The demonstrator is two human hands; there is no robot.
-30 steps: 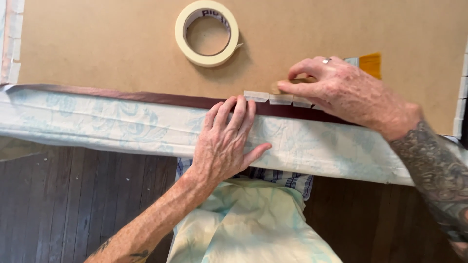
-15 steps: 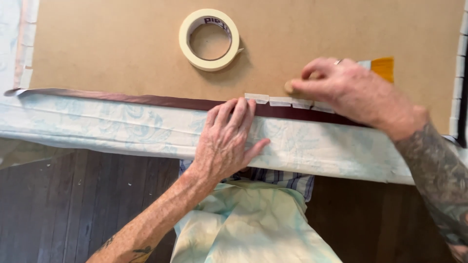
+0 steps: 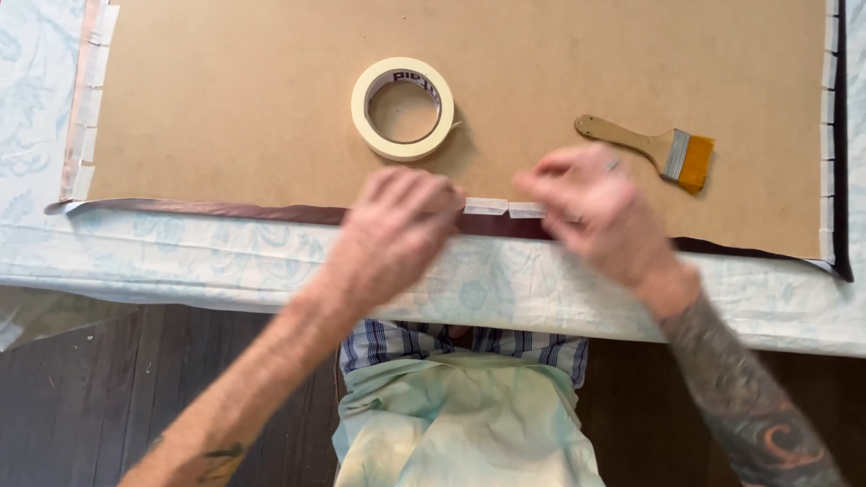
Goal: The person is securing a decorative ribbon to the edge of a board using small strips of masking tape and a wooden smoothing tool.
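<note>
Showing a brown hardboard panel lying flat on a table covered by a pale blue floral cloth; a dark brown strip of material runs along the panel's near edge, folded up from beneath. Left hand, motion-blurred, lies palm down over the near edge with fingers curled loosely onto the panel; whether it grips anything cannot be told. Right hand, likewise blurred, rests at the same edge just to the right, fingers bent downward against the strip; a ring shows on one finger; what, if anything, it pinches cannot be told. Between the two hands, short cream pieces of masking tape lie side by side across the join of strip and panel. Beyond the left hand, a cream roll of masking tape lies flat on the panel; to its right, well apart, lies a wooden-handled flat paintbrush with orange bristles, near the right hand's knuckles. Further small tape pieces line the panel's left and right edges; below the table, dark wooden floorboards and the person's checked shirt and pale apron appear.
</note>
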